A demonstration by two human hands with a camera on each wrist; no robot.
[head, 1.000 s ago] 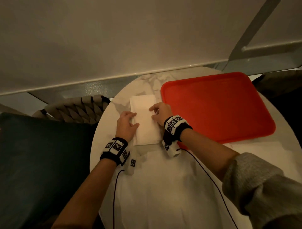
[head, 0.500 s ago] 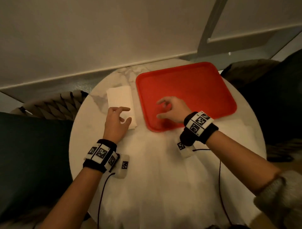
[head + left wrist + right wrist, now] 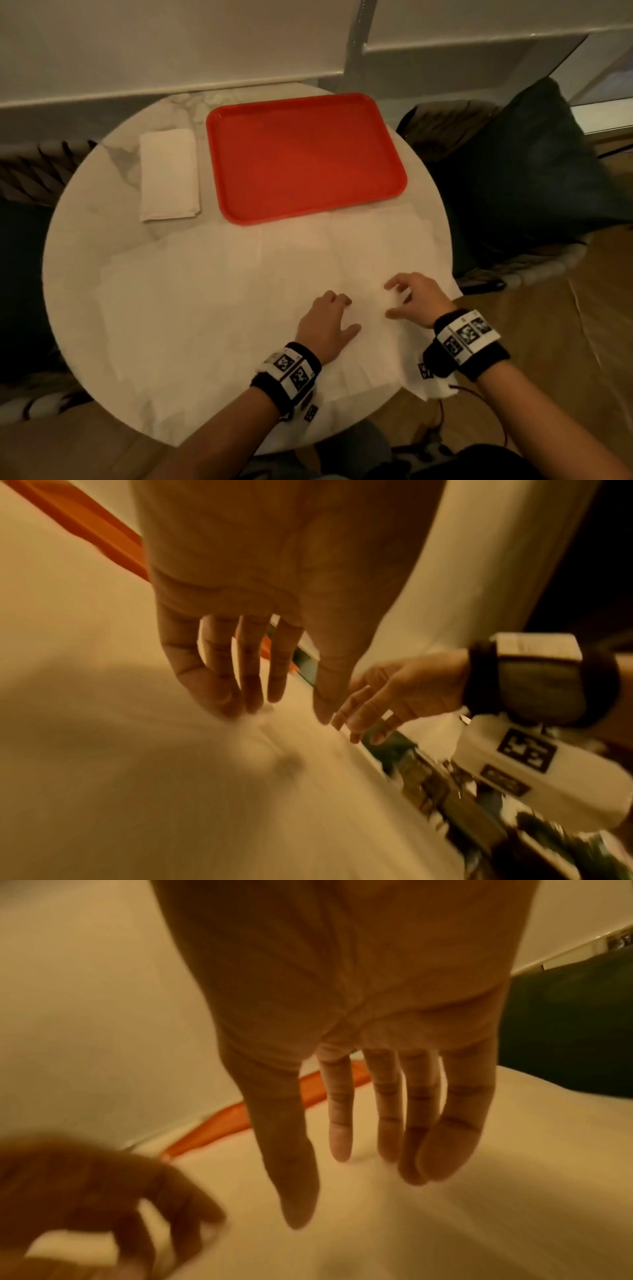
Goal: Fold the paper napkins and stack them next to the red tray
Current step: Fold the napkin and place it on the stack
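Note:
A folded white napkin (image 3: 169,174) lies on the round marble table just left of the red tray (image 3: 305,154). Several unfolded white napkins (image 3: 212,308) overlap across the near half of the table. My left hand (image 3: 330,320) hovers over the right part of them, fingers loosely bent, fingertips (image 3: 222,704) touching the paper. My right hand (image 3: 406,299) is beside it near the table's right edge, fingers (image 3: 387,1123) spread and straight above the napkin, holding nothing. The tray's edge (image 3: 222,1123) shows behind it.
The table (image 3: 85,212) stands against a pale wall. A dark cushioned chair (image 3: 520,164) sits at the right and a woven chair (image 3: 27,171) at the left. One napkin corner (image 3: 435,390) hangs over the table's near right edge.
Both hands left the folded napkin beside the tray and came back toward me, over the unfolded napkins at the near right. The head view swung right and down.

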